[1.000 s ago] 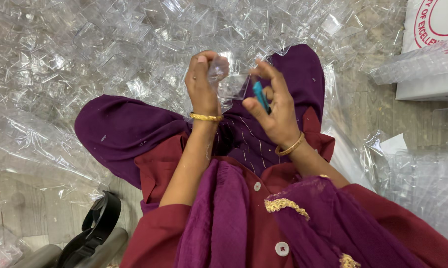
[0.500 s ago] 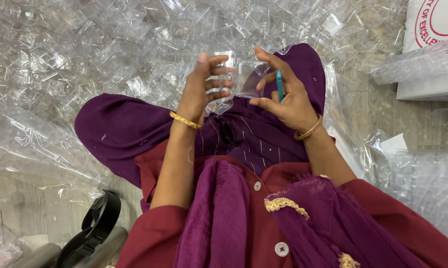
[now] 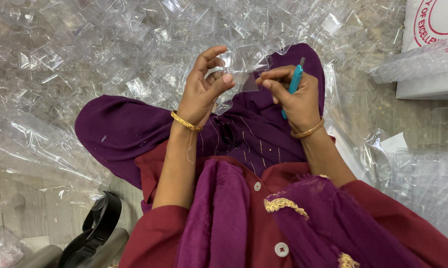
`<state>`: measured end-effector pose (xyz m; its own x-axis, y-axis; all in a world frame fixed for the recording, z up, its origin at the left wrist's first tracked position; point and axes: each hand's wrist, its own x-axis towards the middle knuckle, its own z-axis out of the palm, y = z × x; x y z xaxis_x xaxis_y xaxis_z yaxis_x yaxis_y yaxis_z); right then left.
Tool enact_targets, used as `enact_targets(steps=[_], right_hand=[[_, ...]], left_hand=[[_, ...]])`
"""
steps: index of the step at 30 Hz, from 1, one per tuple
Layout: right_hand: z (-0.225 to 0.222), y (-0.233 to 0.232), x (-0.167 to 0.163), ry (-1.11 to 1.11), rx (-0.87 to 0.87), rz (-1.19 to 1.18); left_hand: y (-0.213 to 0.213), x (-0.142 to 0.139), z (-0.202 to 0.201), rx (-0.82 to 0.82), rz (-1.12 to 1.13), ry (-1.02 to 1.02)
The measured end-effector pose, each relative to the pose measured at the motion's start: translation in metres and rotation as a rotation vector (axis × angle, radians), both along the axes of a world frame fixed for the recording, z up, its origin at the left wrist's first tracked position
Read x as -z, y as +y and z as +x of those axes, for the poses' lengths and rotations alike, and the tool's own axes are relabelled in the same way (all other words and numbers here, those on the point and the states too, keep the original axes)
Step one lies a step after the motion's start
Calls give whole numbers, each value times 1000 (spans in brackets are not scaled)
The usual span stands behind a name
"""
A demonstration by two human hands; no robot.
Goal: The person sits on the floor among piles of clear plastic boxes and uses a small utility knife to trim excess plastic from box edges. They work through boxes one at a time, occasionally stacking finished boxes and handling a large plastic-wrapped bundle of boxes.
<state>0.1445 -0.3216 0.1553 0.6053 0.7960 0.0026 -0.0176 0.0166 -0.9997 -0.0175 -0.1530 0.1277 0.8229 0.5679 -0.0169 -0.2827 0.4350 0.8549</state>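
I'm looking down at what seems a small packing workshop. Heaps of clear plastic shells [image 3: 134, 44] cover the wooden floor [image 3: 15, 188], with a white carton [image 3: 432, 54] alongside.

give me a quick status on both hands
Left hand pinching clear plastic piece. Right hand gripping teal cutter, touching same piece. Nothing between them.

Two hands are showing: the left hand [image 3: 200, 92] and the right hand [image 3: 294, 94], each wearing one gold bangle (two bangles in all). One teal-handled cutter [image 3: 294, 82] is showing. Clear plastic pieces [image 3: 134, 44] are lying on the floor, too many to count. Two white buttons [image 3: 281, 249] are showing.
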Motion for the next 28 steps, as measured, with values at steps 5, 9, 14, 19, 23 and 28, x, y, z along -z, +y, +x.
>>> enact_targets(steps=[5, 9, 14, 19, 23, 28], right_hand=[[-4, 0, -11, -598, 16, 104], [-12, 2, -14, -887, -3, 67], [-21, -1, -11, -837, -2, 29], [-17, -3, -8, -872, -71, 35], [-13, -3, -10, -834, -136, 37], [-19, -9, -15, -675, 22, -118]], left_hand=[[3, 24, 16, -70, -255, 127], [1, 44, 34, -155, -357, 195], [-5, 43, 35, -219, -314, 172], [-2, 34, 31, -137, -244, 147], [4, 49, 36, -150, -234, 168], [8, 93, 47, -265, -314, 142]])
